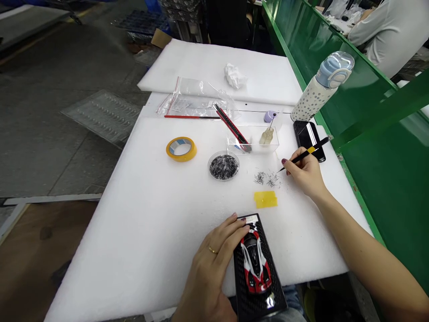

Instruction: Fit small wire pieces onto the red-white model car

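Observation:
My left hand (pixel 214 259) grips the left side of a black display base (pixel 239 277), its fingertips lying over the top end. A red, white and black model car (pixel 255 261) sits on that base. In my right hand (pixel 308 172), pinched between thumb and fingers, are slim black tweezers (pixel 303 154) with a yellow band. Their fine tip points down at loose heaps of short black bristle-like pieces (pixel 272 180). More such pieces fill a round clear dish (pixel 224 166) to the left. Yellow tape strips (pixel 265 199) lie between the heaps and the base.
A yellow tape roll (pixel 181 149) lies left of the dish. Behind it are a clear zip bag (pixel 197 98) and crumpled paper (pixel 235 76). A clear tray (pixel 253 145) bears a box cutter (pixel 233 127) and small bottle (pixel 267 136). A phone (pixel 306 132) and water bottle (pixel 313 96) stand near the green partition (pixel 378 147).

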A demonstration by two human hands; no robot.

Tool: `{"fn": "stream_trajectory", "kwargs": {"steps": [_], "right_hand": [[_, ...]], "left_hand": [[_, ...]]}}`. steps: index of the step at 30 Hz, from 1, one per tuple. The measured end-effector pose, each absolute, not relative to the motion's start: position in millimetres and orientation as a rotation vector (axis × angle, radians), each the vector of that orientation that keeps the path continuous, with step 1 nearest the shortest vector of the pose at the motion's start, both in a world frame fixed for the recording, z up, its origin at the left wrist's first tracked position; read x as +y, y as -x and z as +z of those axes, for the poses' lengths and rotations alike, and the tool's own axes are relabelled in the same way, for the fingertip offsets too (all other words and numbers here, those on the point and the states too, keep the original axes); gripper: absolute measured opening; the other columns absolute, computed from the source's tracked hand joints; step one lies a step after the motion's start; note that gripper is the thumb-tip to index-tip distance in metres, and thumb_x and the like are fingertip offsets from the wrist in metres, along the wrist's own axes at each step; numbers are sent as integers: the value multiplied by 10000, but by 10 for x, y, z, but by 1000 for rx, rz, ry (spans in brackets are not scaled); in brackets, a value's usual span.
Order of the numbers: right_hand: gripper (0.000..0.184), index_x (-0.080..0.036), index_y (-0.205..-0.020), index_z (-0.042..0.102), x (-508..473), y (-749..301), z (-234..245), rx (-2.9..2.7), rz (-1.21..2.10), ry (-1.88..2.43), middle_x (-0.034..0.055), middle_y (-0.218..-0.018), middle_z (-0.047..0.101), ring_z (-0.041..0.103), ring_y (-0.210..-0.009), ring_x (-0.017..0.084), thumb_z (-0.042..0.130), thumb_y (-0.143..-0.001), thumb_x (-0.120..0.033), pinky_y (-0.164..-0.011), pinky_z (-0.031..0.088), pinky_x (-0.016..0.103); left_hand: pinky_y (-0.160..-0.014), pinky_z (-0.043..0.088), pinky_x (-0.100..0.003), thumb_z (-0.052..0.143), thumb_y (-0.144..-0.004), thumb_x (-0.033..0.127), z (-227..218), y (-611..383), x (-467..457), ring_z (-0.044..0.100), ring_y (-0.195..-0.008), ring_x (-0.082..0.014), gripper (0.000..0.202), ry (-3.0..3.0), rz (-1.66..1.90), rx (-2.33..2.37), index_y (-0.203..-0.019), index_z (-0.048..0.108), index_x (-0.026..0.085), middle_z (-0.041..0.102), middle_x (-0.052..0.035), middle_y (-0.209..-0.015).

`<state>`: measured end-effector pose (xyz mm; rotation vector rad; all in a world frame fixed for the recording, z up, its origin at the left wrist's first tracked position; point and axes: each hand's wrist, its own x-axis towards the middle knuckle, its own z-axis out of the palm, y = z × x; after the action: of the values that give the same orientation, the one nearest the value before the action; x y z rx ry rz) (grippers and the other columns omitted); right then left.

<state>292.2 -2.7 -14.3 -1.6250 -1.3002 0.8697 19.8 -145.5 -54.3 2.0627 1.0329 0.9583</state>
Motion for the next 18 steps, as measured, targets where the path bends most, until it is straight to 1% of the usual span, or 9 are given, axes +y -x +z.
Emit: {"fn": "stream_trajectory", "kwargs": {"steps": [2, 3, 6, 7, 8, 11, 15, 18], "right_hand": [[249, -236, -725, 487, -9, -2903, -147, -1290, 904, 1571, -22, -504, 590, 500, -465, 114, 713, -743, -339, -478, 310, 256], [256, -236, -732, 486, 5, -2893, -153, -1294, 922, 1559, -17, -513, 601, 503, -465, 113, 714, -750, -349, -480, 313, 256], [261, -229, -735, 491, 52, -2866, -176, -1323, 936, 1602, -3, -525, 620, 509, -471, 115, 721, -759, -348, -491, 312, 256], [258, -226, -734, 493, 66, -2859, -183, -1324, 929, 1623, -1, -528, 624, 516, -479, 118, 722, -762, -341, -498, 316, 257], [252, -224, -733, 495, 78, -2852, -188, -1322, 919, 1640, 1, -532, 628, 521, -488, 121, 721, -765, -332, -506, 321, 259], [231, -223, -727, 500, 98, -2835, -188, -1319, 893, 1679, 3, -538, 636, 521, -503, 126, 713, -775, -300, -520, 319, 265], [215, -226, -710, 506, 105, -2816, -182, -1346, 870, 1724, 8, -543, 646, 508, -503, 125, 698, -797, -266, -524, 306, 275], [226, -228, -699, 506, 105, -2811, -193, -1369, 866, 1730, 9, -549, 650, 504, -496, 122, 707, -798, -258, -527, 321, 281]], "left_hand": [[-1105, 523, -501, 403, -760, 973, -547, -194, -1453, 592, -1353, -368, 1026, -2073, 957, 1031, -1512, 454, 277, 629, -112, -1441], [-1101, 527, -500, 402, -776, 960, -550, -191, -1454, 595, -1350, -366, 1003, -2075, 957, 1033, -1507, 460, 276, 633, -112, -1433], [-1092, 537, -484, 380, -890, 842, -557, -188, -1460, 592, -1359, -340, 835, -2078, 956, 1049, -1504, 460, 283, 632, -99, -1435], [-1095, 535, -485, 379, -898, 832, -559, -189, -1463, 586, -1366, -338, 824, -2077, 949, 1048, -1508, 454, 283, 626, -99, -1443], [-1099, 532, -490, 383, -884, 851, -560, -191, -1465, 581, -1370, -342, 852, -2077, 945, 1043, -1514, 449, 281, 620, -104, -1450], [-1111, 519, -516, 409, -778, 956, -567, -199, -1465, 564, -1383, -372, 1019, -2072, 948, 1026, -1530, 430, 268, 603, -124, -1467], [-1108, 524, -492, 414, -787, 942, -577, -197, -1456, 570, -1381, -353, 988, -2086, 926, 1048, -1523, 428, 284, 609, -107, -1463], [-1103, 525, -494, 431, -789, 933, -571, -183, -1455, 572, -1377, -361, 981, -2092, 921, 1037, -1519, 431, 277, 612, -115, -1456]]}}
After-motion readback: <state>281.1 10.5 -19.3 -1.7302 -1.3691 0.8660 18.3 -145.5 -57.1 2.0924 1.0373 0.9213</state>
